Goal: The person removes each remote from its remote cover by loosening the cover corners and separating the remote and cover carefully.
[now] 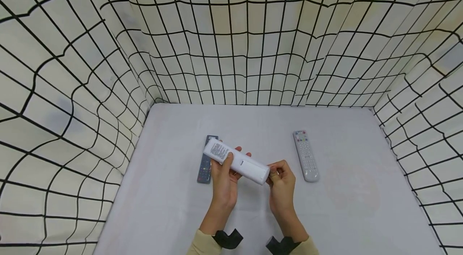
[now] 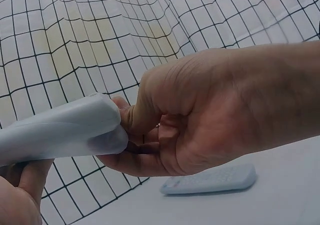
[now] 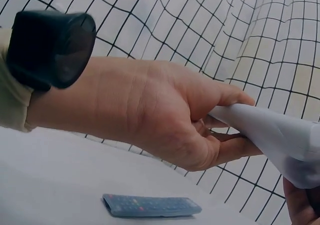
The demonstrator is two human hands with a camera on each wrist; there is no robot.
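The white remote (image 1: 236, 161) is held above the grey table (image 1: 343, 207), back side up with its label showing. Its long axis runs from ten o'clock to four o'clock. The left hand (image 1: 224, 180) wraps the middle from below, thumb over the top. The right hand (image 1: 281, 184) pinches the four o'clock end between curled fingers. A dark remote (image 1: 205, 164) lies beneath at nine o'clock; a light grey remote (image 1: 306, 155) lies at three o'clock.

Head cam: high, looking down at whole surface (image 1: 343, 207). Wrist cams: low, close, facing each other; all share white remote (image 1: 236, 162).
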